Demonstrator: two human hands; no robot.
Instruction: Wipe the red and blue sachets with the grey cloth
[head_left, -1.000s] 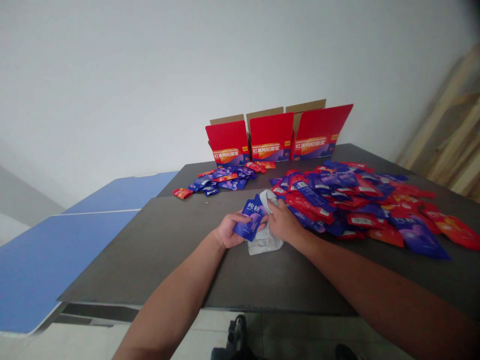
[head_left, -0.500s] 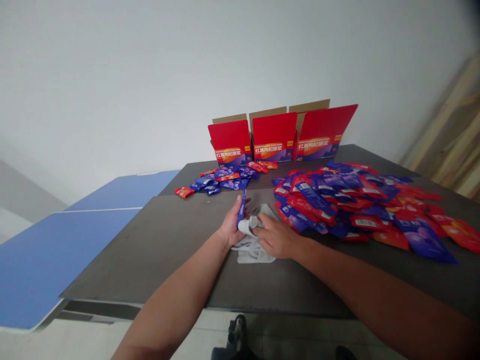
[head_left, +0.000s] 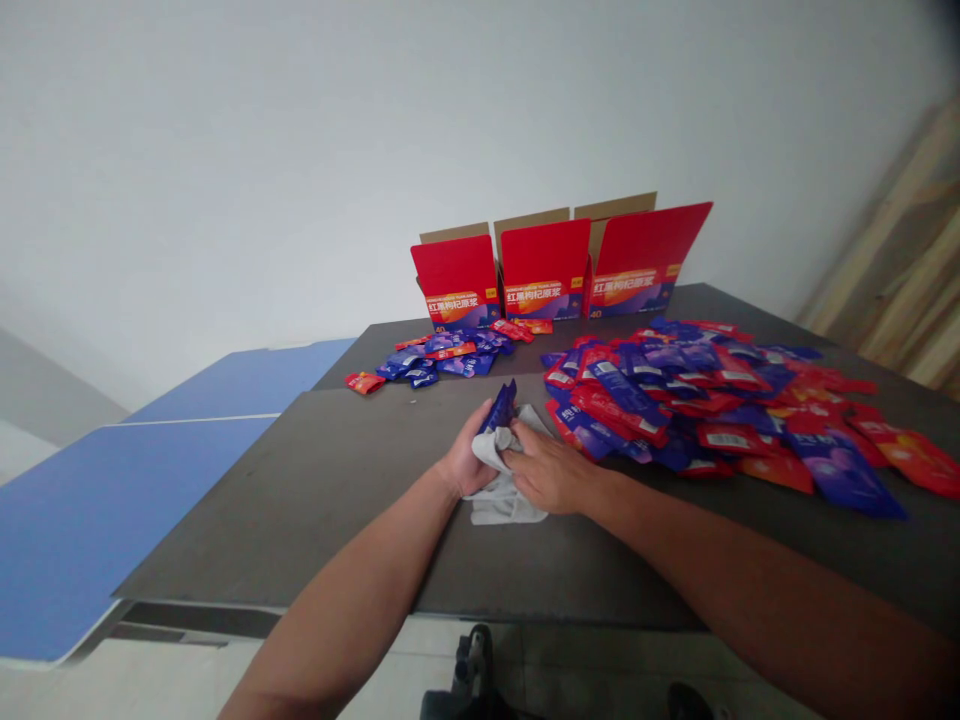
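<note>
Near the front middle of the table, my left hand (head_left: 466,457) is closed around a blue sachet (head_left: 500,407), which stands tilted up out of the grip. My right hand (head_left: 553,468) grips a light grey cloth (head_left: 510,508) and presses a fold of it against the lower part of the sachet. The rest of the cloth drapes onto the tabletop beneath both hands. Just right of my right hand lies a large heap of red and blue sachets (head_left: 660,385). Beyond my hands is a smaller pile of sachets (head_left: 465,362).
Three red cartons with raised flaps, a left carton (head_left: 456,282), a middle carton (head_left: 544,268) and a right carton (head_left: 643,258), line the back of the dark table (head_left: 300,500). A blue table (head_left: 150,500) adjoins on the left. Wooden pieces (head_left: 900,250) lean at far right.
The blue sachet has turned in my left hand, from edge-on to showing more of its face. My right hand and the cloth have moved onto it. The view has shifted slightly.
</note>
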